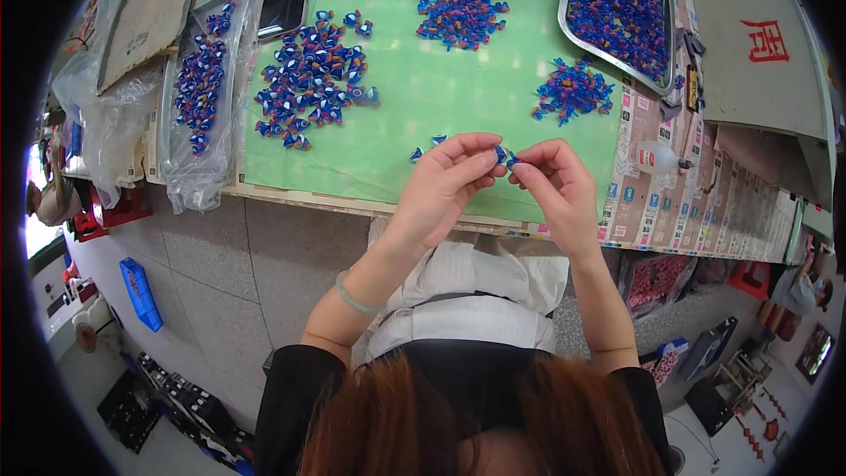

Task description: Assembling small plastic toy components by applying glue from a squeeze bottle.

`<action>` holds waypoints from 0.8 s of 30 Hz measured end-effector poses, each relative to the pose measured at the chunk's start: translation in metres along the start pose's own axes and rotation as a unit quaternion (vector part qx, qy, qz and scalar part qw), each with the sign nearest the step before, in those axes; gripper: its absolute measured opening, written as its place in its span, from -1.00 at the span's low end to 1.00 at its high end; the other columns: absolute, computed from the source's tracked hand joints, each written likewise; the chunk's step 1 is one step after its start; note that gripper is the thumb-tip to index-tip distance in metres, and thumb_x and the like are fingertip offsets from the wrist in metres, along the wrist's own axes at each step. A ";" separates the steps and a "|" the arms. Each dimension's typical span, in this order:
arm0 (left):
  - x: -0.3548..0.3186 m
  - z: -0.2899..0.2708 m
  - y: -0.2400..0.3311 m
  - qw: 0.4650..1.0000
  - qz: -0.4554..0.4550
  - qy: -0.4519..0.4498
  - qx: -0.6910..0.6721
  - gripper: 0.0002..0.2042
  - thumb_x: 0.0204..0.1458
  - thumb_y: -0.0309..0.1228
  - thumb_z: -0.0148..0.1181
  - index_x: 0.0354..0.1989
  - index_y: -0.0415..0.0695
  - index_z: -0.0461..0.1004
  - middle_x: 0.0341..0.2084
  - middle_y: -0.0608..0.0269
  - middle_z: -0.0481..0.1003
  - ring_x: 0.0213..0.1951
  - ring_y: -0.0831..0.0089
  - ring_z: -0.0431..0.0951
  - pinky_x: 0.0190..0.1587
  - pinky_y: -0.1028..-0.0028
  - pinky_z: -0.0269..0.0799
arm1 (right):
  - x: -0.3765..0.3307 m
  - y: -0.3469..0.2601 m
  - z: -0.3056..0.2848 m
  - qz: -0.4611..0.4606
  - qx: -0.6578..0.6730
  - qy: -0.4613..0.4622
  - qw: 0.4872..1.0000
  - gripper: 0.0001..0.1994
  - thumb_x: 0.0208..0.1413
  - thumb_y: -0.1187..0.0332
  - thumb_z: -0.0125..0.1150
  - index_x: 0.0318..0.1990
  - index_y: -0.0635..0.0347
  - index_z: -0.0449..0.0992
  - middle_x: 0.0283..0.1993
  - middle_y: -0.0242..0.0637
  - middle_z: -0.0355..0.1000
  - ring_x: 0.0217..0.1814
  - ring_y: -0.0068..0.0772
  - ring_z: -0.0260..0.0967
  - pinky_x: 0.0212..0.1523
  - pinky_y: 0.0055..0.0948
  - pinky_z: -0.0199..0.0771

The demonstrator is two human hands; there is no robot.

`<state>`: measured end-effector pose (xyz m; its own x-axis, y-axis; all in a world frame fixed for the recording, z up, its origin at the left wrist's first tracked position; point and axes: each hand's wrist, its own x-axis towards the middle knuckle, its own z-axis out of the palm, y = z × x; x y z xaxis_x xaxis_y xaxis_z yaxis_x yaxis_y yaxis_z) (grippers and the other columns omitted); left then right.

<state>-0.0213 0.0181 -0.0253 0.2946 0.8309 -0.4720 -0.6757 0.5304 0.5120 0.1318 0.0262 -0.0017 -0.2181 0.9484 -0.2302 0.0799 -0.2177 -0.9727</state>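
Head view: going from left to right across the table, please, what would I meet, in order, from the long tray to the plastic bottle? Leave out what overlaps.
Long tray → large pile of blue-and-white pieces → left hand → small blue piece → right hand → plastic bottle.

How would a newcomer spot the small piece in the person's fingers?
Start at the big light-green sheet. By its near edge, the left hand and right hand come together. The small blue-and-white piece is pinched there, unlike the blue, white and orange pieces heaped loose at the sheet's left.
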 end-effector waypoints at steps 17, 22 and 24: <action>-0.008 0.021 -0.003 0.881 0.253 0.051 0.397 -0.79 -0.19 -0.61 0.08 -0.30 -0.27 0.41 -0.48 0.29 0.43 -0.42 0.59 0.39 -0.33 0.63 0.28 | -0.002 -0.005 0.005 0.029 0.082 0.056 0.995 -0.94 -0.05 0.53 0.02 -0.42 0.36 0.36 -0.49 -0.31 0.37 -0.45 -0.61 0.31 -0.38 -0.66 0.32; -0.007 0.020 -0.003 0.804 0.336 0.055 0.488 -0.79 -0.24 -0.62 0.09 -0.34 -0.25 0.42 -0.49 0.16 0.44 -0.46 0.45 0.45 -0.42 0.57 0.36 | 0.000 -0.001 0.006 0.042 0.114 0.053 0.991 -0.94 -0.06 0.53 0.03 -0.44 0.36 0.37 -0.50 -0.32 0.37 -0.46 -0.60 0.30 -0.38 -0.66 0.32; -0.006 0.018 -0.004 0.799 0.340 0.056 0.492 -0.79 -0.25 -0.63 0.09 -0.35 -0.25 0.43 -0.49 0.17 0.44 -0.48 0.45 0.45 -0.43 0.57 0.36 | 0.001 0.001 0.007 0.042 0.120 0.045 0.991 -0.94 -0.06 0.52 0.03 -0.45 0.36 0.37 -0.51 -0.32 0.36 -0.47 -0.60 0.30 -0.38 -0.65 0.32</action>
<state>-0.0082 0.0143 -0.0115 -0.0143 0.9924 0.1225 0.2211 -0.1164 0.9683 0.1253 0.0252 -0.0029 -0.1314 0.9392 -0.3173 -0.1413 -0.3346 -0.9317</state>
